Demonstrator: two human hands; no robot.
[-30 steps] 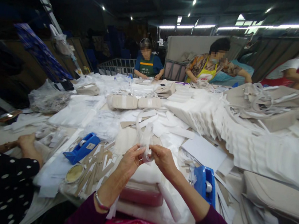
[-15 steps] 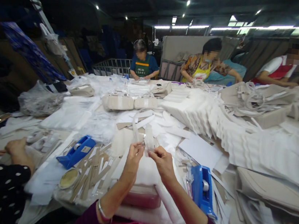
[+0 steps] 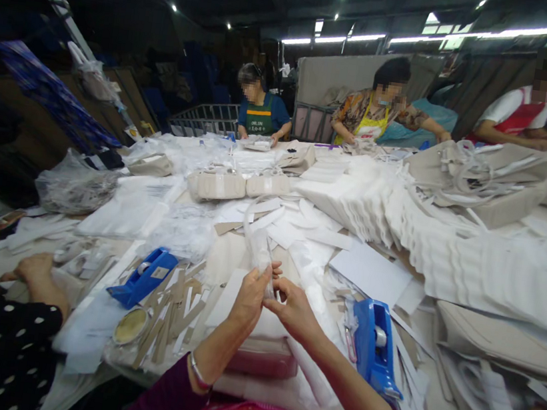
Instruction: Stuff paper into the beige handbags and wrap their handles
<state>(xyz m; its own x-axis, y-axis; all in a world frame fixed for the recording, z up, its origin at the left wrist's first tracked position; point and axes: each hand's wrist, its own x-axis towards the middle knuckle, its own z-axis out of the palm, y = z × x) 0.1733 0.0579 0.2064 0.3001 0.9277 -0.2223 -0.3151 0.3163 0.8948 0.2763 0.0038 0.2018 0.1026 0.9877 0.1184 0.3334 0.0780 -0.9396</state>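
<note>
A pale bag strap (image 3: 248, 218) rises from the pile in front of me, its near part wrapped in thin white foam (image 3: 259, 249). My left hand (image 3: 248, 299) is closed around the wrapped strap. Beside it my right hand (image 3: 294, 310) pinches at the lower end of the wrap, fingers bent; the fingertips partly hide what they grip. Below both hands lies a beige bag (image 3: 266, 359) with a white foam sheet (image 3: 227, 306) over its top.
Blue tape dispensers stand at left (image 3: 146, 275) and right (image 3: 376, 346). Card strips (image 3: 171, 316) lie beside a tape roll (image 3: 130, 326). Stacked foam sheets (image 3: 478, 259) and beige bags (image 3: 502, 339) fill the right. A co-worker's hand (image 3: 37, 275) is at left; others work across the table.
My left hand has moved up and right and closed around the foam-wrapped strap. My right hand has shifted slightly down, now close against the left.
</note>
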